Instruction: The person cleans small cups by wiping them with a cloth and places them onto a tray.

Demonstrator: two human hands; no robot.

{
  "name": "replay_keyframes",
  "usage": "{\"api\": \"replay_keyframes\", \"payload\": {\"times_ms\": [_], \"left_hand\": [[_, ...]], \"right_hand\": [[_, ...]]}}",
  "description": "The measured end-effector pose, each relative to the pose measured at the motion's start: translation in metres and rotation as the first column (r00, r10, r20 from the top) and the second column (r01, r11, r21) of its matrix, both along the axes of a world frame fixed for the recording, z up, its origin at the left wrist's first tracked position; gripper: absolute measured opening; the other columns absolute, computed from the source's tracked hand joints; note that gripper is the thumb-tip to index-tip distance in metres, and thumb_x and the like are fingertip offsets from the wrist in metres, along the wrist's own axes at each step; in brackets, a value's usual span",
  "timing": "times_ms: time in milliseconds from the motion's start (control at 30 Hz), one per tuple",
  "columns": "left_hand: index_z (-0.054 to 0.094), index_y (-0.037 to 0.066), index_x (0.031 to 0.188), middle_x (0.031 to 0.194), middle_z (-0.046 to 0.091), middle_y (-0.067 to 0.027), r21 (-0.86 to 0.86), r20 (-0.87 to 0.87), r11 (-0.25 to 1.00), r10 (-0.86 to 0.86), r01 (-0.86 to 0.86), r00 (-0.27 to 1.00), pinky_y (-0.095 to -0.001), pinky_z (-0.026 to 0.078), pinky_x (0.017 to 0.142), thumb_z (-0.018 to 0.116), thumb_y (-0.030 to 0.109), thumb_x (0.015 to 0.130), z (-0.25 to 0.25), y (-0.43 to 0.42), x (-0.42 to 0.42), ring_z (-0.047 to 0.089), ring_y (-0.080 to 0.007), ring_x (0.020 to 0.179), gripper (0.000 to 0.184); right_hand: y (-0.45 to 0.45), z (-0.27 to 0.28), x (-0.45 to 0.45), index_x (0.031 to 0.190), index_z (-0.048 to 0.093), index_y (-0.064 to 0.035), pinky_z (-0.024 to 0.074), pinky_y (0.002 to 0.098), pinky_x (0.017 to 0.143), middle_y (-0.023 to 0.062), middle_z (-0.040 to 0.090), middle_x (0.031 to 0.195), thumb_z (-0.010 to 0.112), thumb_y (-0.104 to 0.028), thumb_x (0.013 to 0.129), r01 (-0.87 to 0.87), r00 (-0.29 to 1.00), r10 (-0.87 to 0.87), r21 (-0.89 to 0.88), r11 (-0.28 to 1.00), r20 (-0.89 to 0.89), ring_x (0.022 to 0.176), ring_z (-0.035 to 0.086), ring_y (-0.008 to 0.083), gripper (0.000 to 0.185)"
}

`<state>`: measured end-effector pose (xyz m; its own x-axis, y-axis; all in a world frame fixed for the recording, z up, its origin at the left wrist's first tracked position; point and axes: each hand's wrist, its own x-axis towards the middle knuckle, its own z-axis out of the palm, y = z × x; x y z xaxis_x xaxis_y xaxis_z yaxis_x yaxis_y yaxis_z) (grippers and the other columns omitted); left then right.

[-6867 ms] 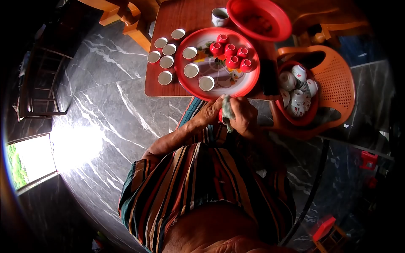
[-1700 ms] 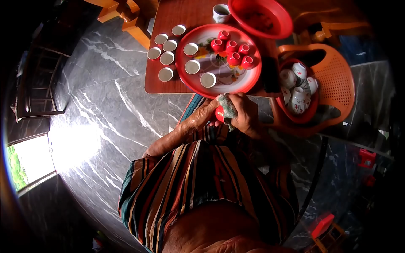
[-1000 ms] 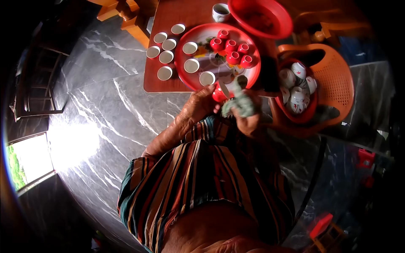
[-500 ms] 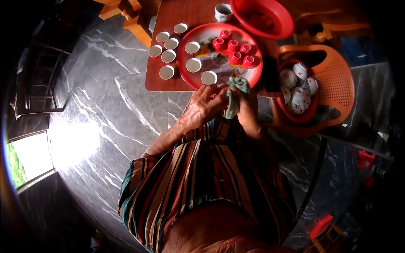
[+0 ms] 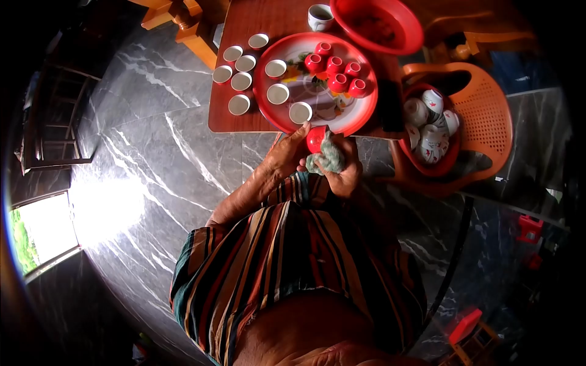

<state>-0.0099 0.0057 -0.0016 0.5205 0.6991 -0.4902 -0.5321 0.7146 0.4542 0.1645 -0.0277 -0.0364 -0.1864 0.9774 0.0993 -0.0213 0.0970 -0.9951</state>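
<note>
Just off the near edge of the round tray (image 5: 366,116), my left hand (image 5: 285,154) grips a red cup (image 5: 316,139). My right hand (image 5: 345,171) holds a grey-green cloth (image 5: 328,157) pressed against that cup's right side. Several red cups (image 5: 337,82) stand upside down on the tray's right half. Three cups with white insides stand mouth up on its left half, the nearest one (image 5: 300,113) close to my left fingertips. More such cups (image 5: 241,80) stand mouth up on the table left of the tray.
The wooden table (image 5: 244,24) also bears a white cup (image 5: 320,18) and a red basin (image 5: 378,24) at the back. On an orange chair (image 5: 485,113) to the right sits a red basin (image 5: 436,172) of white patterned cups and bowls (image 5: 432,143). A dark flat object (image 5: 390,113) lies at the table's right edge.
The cloth, earlier raised away from the cup, is now lower and against its side. The red cup, mostly hidden by my fingers half a second ago, shows again. The cups on tray and table have stayed put.
</note>
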Motion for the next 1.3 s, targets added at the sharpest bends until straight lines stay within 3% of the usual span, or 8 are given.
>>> {"api": "replay_keyframes", "payload": {"times_ms": [133,233,300,700,867,933,1067,1300], "left_hand": [[0.056,0.004,0.100,0.065,0.055,-0.0031,0.016,-0.166,1.000,-0.012,0.015,0.986,-0.0209,0.033,0.039,0.052,0.049,0.091,0.007,-0.004,0.001,0.047,-0.0086,0.050,0.045],[0.054,0.002,0.107,0.074,0.059,-0.0070,0.450,-0.431,0.892,0.174,0.043,0.885,-0.0236,0.039,0.046,0.056,0.043,0.091,0.005,-0.010,0.007,0.051,-0.0123,0.055,0.044],[0.051,0.000,0.113,0.083,0.061,-0.0117,0.863,-0.471,0.466,0.605,0.193,0.642,-0.0285,0.045,0.055,0.062,0.035,0.089,0.010,-0.012,0.014,0.058,-0.0181,0.064,0.044],[0.051,0.005,0.125,0.113,0.053,-0.0163,0.600,-0.450,0.058,0.850,0.798,0.276,-0.0402,0.048,0.084,0.068,0.005,0.068,0.008,-0.016,0.004,0.054,-0.0333,0.102,0.060],[0.049,0.004,0.124,0.112,0.055,-0.0157,0.719,-0.455,0.108,0.820,0.687,0.347,-0.0387,0.048,0.084,0.068,0.004,0.070,0.005,-0.017,0.008,0.057,-0.0293,0.097,0.057],[0.047,-0.002,0.122,0.105,0.057,-0.0186,0.787,-0.604,0.536,0.564,0.306,0.564,-0.0356,0.051,0.079,0.070,0.006,0.075,0.004,-0.020,0.009,0.060,-0.0274,0.092,0.053],[0.053,-0.005,0.114,0.100,0.062,-0.0114,0.571,-0.422,0.820,0.251,0.041,0.871,-0.0286,0.047,0.078,0.071,0.028,0.083,0.004,-0.008,0.002,0.057,-0.0144,0.090,0.049],[0.054,-0.003,0.113,0.101,0.061,-0.0075,0.551,-0.383,0.834,0.227,0.024,0.895,-0.0277,0.045,0.080,0.071,0.027,0.083,-0.001,-0.014,0.004,0.054,-0.0126,0.094,0.046]], "right_hand": [[-0.002,0.000,0.002,0.114,0.052,-0.0065,0.0458,0.0389,0.083,0.0113,0.063,0.097,0.075,-0.019,0.075,0.068,0.959,-0.132,0.249,0.966,0.251,0.086,0.062,0.0254,0.047],[0.005,0.024,0.002,0.115,0.050,-0.0031,0.0499,0.0331,0.075,0.0088,0.061,0.099,0.074,-0.013,0.078,0.074,0.984,-0.110,0.237,0.969,0.143,0.085,0.061,0.0177,0.045],[0.010,0.039,0.002,0.113,0.053,-0.0014,0.0500,0.0305,0.074,0.0080,0.061,0.099,0.072,-0.011,0.079,0.086,0.961,-0.146,-0.246,0.965,-0.235,0.084,0.060,0.0160,0.041],[0.034,0.045,-0.007,0.103,0.057,-0.0021,0.0470,0.0254,0.069,0.0022,0.060,0.081,0.063,-0.011,0.084,-0.042,0.834,-0.238,-0.489,0.872,-0.497,0.074,0.057,0.0107,0.022],[0.024,0.040,-0.006,0.105,0.055,-0.0011,0.0465,0.0278,0.073,0.0042,0.059,0.088,0.066,-0.015,0.083,0.012,0.888,-0.198,-0.410,0.912,-0.415,0.079,0.056,0.0116,0.028],[0.016,0.046,-0.005,0.107,0.054,-0.0004,0.0469,0.0286,0.074,0.0051,0.059,0.089,0.068,-0.014,0.081,0.033,0.926,-0.163,-0.358,0.933,-0.339,0.080,0.057,0.0122,0.033],[0.009,0.044,-0.001,0.114,0.053,0.0000,0.0480,0.0308,0.078,0.0094,0.059,0.095,0.073,-0.010,0.076,-0.084,0.956,0.021,-0.205,0.975,-0.292,0.086,0.059,0.0164,0.043],[0.002,0.031,-0.002,0.115,0.052,-0.0019,0.0484,0.0306,0.080,0.0097,0.058,0.102,0.066,-0.003,0.081,-0.006,0.942,-0.057,-0.185,0.983,-0.332,0.089,0.058,0.0168,0.036]]}}
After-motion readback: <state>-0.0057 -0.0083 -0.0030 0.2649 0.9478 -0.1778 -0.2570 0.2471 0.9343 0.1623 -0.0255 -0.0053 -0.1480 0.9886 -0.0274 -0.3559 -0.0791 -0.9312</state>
